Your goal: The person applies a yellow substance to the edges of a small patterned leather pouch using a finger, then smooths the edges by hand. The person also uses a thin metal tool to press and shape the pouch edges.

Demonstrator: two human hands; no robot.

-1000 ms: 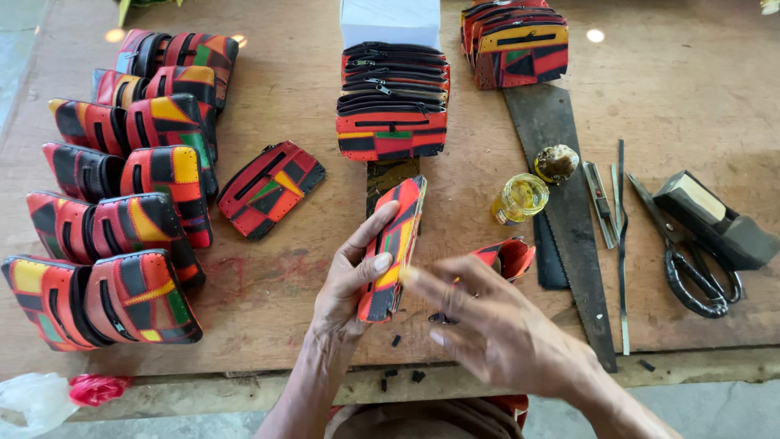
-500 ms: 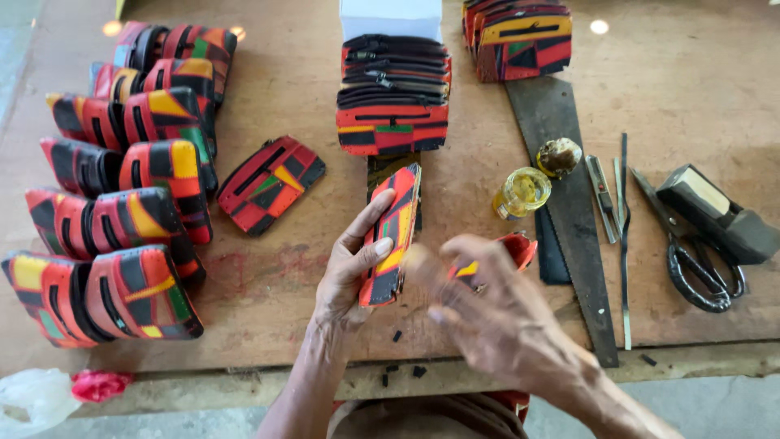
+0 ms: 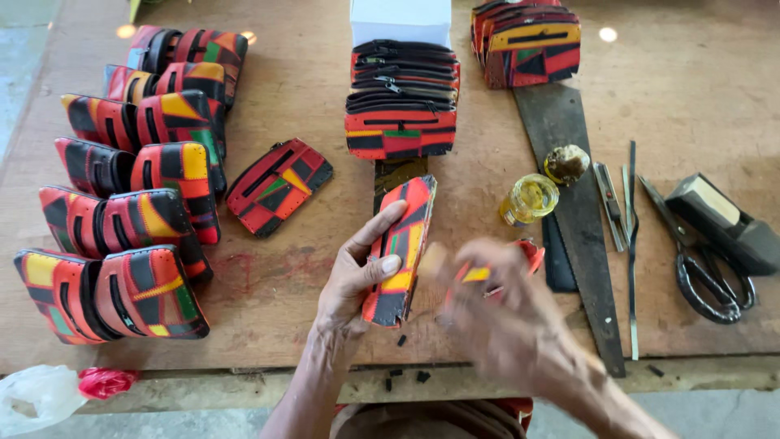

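Head view — pouch in left hand

The single head-worn camera is looking steeply down from above the person's chest, facing away from the body across the wooden bench, sitting close over the hands at the near edge and taking in the bench's full width to its far side.

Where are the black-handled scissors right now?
In the head view, the scissors lie at the table's far right, between the thin metal strip and the dark block.
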